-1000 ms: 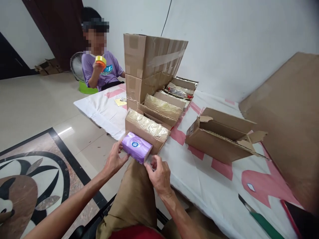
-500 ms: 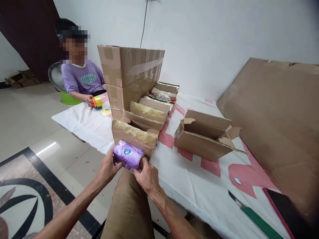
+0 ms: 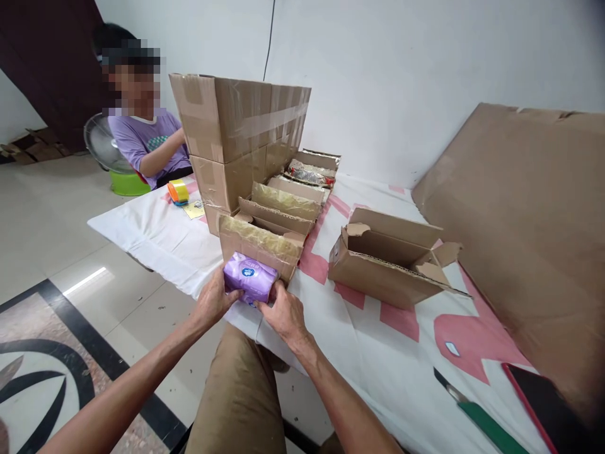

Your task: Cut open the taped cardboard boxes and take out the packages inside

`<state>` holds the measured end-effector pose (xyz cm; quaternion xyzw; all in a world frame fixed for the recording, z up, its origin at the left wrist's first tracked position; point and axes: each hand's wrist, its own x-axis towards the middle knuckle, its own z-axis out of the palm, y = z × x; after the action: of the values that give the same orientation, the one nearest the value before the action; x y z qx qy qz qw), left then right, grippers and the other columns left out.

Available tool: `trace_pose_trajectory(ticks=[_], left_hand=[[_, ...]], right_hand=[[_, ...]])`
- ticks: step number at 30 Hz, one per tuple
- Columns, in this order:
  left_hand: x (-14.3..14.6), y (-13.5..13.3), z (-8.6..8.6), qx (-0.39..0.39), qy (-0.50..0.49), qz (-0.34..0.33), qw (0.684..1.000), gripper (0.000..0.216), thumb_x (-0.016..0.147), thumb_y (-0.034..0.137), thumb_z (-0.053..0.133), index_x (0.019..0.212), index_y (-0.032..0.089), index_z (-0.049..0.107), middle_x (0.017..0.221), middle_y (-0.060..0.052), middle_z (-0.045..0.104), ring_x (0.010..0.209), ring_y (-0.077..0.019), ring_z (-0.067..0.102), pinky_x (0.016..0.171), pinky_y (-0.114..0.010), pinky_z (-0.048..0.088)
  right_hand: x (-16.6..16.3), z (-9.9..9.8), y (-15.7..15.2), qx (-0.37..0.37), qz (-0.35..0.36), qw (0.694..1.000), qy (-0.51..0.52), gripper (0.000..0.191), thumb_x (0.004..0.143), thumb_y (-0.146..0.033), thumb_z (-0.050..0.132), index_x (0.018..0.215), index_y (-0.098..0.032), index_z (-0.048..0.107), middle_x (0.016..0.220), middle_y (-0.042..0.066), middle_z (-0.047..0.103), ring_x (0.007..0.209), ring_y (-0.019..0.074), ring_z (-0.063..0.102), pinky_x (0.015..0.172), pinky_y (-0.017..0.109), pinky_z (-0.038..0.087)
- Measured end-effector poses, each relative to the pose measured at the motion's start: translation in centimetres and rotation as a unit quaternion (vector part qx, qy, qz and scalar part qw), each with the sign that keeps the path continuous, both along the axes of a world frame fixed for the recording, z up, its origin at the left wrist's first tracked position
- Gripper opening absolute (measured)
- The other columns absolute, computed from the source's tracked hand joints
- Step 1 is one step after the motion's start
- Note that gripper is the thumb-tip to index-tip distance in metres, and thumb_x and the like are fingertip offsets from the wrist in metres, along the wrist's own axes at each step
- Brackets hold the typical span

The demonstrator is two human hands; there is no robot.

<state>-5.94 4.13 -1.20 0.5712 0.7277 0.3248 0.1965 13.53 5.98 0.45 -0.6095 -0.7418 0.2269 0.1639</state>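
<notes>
A person's left hand point(image 3: 213, 301) and right hand point(image 3: 282, 311) grip a soft purple packet point(image 3: 250, 283) from either end, fingers pressed into its sides, holding it level at the near edge of the cloth-covered counter point(image 3: 378, 353). It sits just in front of the nearest of a row of open cardboard boxes point(image 3: 258, 247) lined with shiny wrap. To the right lies an empty open carton point(image 3: 385, 265); far left, another person sits beside a tape roll point(image 3: 178, 190).

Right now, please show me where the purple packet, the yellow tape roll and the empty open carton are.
purple packet point(image 3: 249, 283): head view, middle of its top face.
yellow tape roll point(image 3: 178, 191): head view, its outer side.
empty open carton point(image 3: 378, 285): head view, its near side wall.
</notes>
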Motion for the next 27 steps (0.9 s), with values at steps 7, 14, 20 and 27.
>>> trace_pose_trajectory(ticks=[7, 14, 20, 27], left_hand=[[0.7, 1.8, 0.4, -0.004, 0.007, -0.010, 1.000, 0.063, 0.078, 0.028, 0.071, 0.136, 0.019, 0.049, 0.094, -0.004, 0.069, 0.087, -0.0259, 0.069, 0.078, -0.036, 0.052], [2.0, 4.7, 0.5, 0.016, 0.004, -0.026, 1.000, 0.058, 0.078, 0.027, 0.071, 0.131, 0.019, 0.050, 0.103, -0.007, 0.069, 0.093, -0.0275, 0.068, 0.083, -0.040, 0.053], [2.5, 7.9, 0.6, 0.026, 0.001, -0.040, 0.999, 0.059, 0.077, 0.025, 0.074, 0.130, 0.015, 0.050, 0.105, -0.008, 0.068, 0.095, -0.0277, 0.068, 0.085, -0.040, 0.053], [2.6, 11.2, 0.5, 0.031, -0.004, -0.041, 0.999, 0.063, 0.077, 0.023, 0.074, 0.133, 0.016, 0.048, 0.117, -0.010, 0.067, 0.107, -0.0298, 0.067, 0.093, -0.042, 0.053]], right_hand=[[0.6, -0.4, 1.9, 0.002, -0.010, 1.000, 0.013, 0.040, 0.083, -0.041, 0.077, 0.116, -0.022, 0.065, 0.106, 0.008, 0.081, 0.103, 0.0290, 0.076, 0.079, 0.031, 0.050], [1.7, 0.2, 4.3, 0.005, -0.030, 0.999, 0.010, 0.037, 0.083, -0.039, 0.077, 0.114, -0.022, 0.064, 0.104, 0.007, 0.080, 0.099, 0.0267, 0.075, 0.078, 0.031, 0.048], [2.0, 0.3, 7.1, 0.004, -0.041, 0.999, 0.016, 0.036, 0.085, -0.039, 0.077, 0.113, -0.021, 0.063, 0.105, 0.007, 0.080, 0.100, 0.0262, 0.074, 0.078, 0.030, 0.048], [1.9, 0.3, 9.9, -0.001, -0.047, 0.998, 0.029, 0.036, 0.085, -0.042, 0.077, 0.110, -0.021, 0.063, 0.108, 0.008, 0.078, 0.103, 0.0266, 0.074, 0.080, 0.030, 0.047]])
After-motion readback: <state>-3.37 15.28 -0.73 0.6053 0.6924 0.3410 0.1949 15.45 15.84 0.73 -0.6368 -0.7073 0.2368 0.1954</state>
